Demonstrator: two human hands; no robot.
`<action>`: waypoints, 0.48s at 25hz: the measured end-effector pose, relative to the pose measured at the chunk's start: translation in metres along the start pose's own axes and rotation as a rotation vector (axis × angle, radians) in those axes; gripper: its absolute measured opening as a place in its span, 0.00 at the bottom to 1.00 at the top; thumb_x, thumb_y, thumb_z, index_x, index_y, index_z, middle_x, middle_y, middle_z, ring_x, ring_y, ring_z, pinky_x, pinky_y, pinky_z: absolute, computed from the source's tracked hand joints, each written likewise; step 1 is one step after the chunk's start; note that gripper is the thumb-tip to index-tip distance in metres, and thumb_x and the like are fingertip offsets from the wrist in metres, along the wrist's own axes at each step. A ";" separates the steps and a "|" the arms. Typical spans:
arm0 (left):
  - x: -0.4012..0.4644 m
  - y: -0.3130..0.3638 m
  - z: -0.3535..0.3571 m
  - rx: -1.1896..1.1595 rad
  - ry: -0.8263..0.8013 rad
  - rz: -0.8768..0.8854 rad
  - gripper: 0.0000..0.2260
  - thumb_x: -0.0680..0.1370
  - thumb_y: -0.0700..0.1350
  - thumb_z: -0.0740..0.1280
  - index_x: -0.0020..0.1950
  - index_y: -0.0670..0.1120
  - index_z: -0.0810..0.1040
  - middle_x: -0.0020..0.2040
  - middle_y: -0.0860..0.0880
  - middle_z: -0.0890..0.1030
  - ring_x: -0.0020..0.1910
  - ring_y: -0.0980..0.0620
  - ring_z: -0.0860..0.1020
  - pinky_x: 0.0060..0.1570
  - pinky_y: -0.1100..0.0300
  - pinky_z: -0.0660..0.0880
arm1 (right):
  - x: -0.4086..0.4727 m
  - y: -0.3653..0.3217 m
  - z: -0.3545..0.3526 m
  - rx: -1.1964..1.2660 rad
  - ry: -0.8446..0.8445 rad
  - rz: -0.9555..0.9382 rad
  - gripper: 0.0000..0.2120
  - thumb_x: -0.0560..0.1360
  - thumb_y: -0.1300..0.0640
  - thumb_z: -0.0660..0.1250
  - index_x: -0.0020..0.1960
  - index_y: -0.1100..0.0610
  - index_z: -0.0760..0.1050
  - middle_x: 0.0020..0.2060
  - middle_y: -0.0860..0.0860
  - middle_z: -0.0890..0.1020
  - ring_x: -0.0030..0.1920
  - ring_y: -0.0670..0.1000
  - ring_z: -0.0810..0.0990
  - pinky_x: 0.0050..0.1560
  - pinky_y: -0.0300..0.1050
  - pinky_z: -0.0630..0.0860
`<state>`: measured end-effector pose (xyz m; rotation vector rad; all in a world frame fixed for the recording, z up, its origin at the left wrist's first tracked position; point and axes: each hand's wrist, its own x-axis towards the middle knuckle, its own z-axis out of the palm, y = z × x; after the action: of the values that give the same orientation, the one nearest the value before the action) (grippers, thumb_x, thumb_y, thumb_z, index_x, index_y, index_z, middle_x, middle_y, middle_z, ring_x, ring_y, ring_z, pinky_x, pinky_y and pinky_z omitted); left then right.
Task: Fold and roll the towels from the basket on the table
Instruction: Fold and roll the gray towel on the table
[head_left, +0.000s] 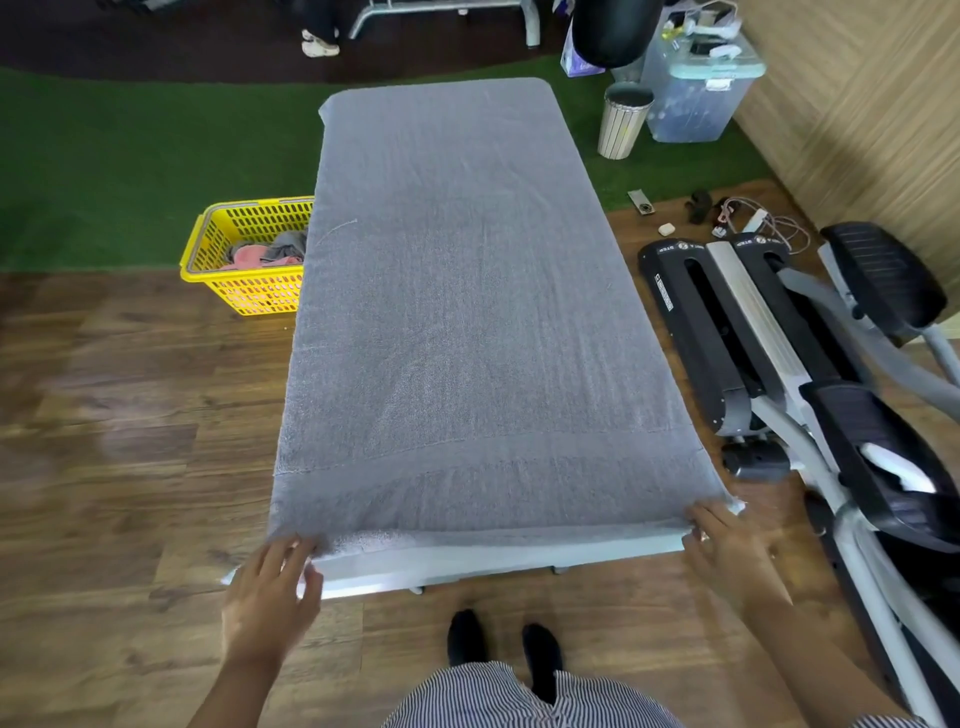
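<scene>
Towel (467, 312) — big and gray — lies flat over the whole table (467, 558), from the near edge out toward 12 o'clock. It covers the top so fully that only the pale front edge of the table shows below the cloth. The near hem runs straight along that edge.

At 7 o'clock the left hand (272, 592) is at the near left corner, fingers bent onto the hem and pinching the cloth. At 5 o'clock the right hand (727, 540) is at the near right corner, fingers curled over the edge and gripping the cloth there.

At 10 o'clock, just beside the table's left side, a yellow basket (244, 291) sits on the floor with pink and gray cloths in it.

On the left there is open wood floor (130, 389) at 9 o'clock. On the right an exercise machine (779, 338) sits close to the table at 3 o'clock, leaving only a thin strip of floor. Two dark shoes (504, 649) stand at 6 o'clock, just back from the table.
</scene>
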<state>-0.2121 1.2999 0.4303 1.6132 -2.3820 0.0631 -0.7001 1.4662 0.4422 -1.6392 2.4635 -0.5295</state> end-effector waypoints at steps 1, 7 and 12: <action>-0.004 -0.001 0.001 -0.009 -0.014 -0.010 0.17 0.73 0.45 0.56 0.50 0.42 0.83 0.49 0.44 0.81 0.44 0.41 0.79 0.40 0.46 0.75 | -0.002 0.003 0.000 0.003 -0.013 0.007 0.11 0.64 0.72 0.71 0.46 0.65 0.80 0.42 0.55 0.81 0.39 0.54 0.81 0.43 0.34 0.70; 0.000 -0.008 0.001 -0.013 -0.087 -0.070 0.20 0.69 0.40 0.54 0.54 0.47 0.80 0.51 0.47 0.81 0.51 0.47 0.76 0.48 0.44 0.70 | 0.003 -0.001 -0.007 -0.068 -0.150 0.062 0.26 0.58 0.83 0.68 0.51 0.64 0.79 0.47 0.56 0.81 0.37 0.57 0.81 0.35 0.36 0.73; -0.004 -0.027 -0.001 0.055 -0.119 0.046 0.25 0.61 0.32 0.62 0.54 0.51 0.76 0.49 0.53 0.76 0.51 0.53 0.71 0.50 0.47 0.66 | 0.007 0.011 -0.013 -0.017 -0.286 0.135 0.21 0.66 0.76 0.62 0.54 0.58 0.74 0.46 0.48 0.73 0.48 0.53 0.73 0.43 0.38 0.65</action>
<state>-0.1856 1.2934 0.4273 1.6288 -2.5286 0.0423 -0.7163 1.4661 0.4511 -1.4274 2.3484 -0.2384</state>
